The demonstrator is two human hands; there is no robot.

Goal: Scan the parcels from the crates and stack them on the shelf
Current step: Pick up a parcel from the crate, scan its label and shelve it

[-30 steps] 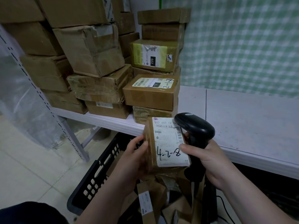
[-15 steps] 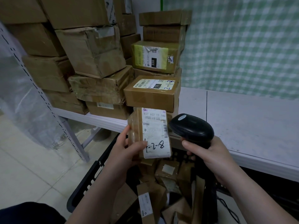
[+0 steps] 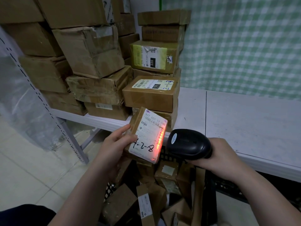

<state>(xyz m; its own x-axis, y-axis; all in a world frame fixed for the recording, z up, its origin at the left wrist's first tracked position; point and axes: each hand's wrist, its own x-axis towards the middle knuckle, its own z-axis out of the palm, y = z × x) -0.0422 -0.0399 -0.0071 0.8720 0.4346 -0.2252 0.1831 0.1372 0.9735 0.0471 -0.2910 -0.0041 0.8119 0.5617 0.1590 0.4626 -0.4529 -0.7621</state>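
One small parcel (image 3: 147, 136) before the shelf (image 3: 244, 121) edge: stiff, probably light. Gripped along one side by left hand (image 3: 112, 147), lit by scanner (image 3: 187, 144) clasped in right hand (image 3: 224, 159). Best held by edges.

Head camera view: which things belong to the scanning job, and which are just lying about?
Job: parcel in left hand, scanner in right hand, crate of parcels, shelf, stacked boxes.
Lying about: clear plastic sheet, green checked wall covering.

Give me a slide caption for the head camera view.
Left hand holds a labelled parcel; right hand aims the scanner, red light on its label.
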